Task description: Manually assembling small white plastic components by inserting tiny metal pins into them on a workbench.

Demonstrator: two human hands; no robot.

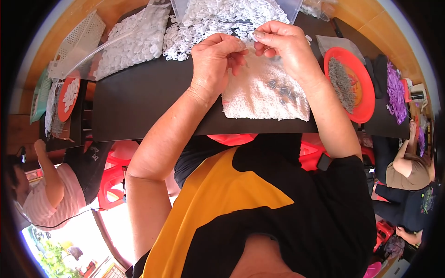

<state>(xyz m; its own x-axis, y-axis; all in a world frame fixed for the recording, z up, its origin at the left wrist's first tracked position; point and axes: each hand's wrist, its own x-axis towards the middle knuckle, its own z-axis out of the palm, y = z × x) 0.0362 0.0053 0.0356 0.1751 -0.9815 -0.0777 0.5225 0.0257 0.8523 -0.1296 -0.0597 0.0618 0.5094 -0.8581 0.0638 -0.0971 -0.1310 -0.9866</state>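
My left hand (215, 58) is raised over the far part of a pale towel (264, 104), thumb and forefinger pinched together; what lies between them is too small to make out. Close to its right, my right hand (287, 44) pinches a small white plastic piece (252, 36), partly covered by the fingertips. Several small dark grey pieces (283, 90) lie on the towel below my hands. Just beyond my fingers spreads a heap of small white plastic pieces (178, 41), spilling from a clear plastic bin (296, 10).
A clear bag of white pieces (132, 46) lies at the far left of the dark table (143, 97). On the right stands a red plate (368, 99) with small grey pieces (340, 81), near purple strips (396, 92). Other people sit left (55, 190) and right (410, 171).
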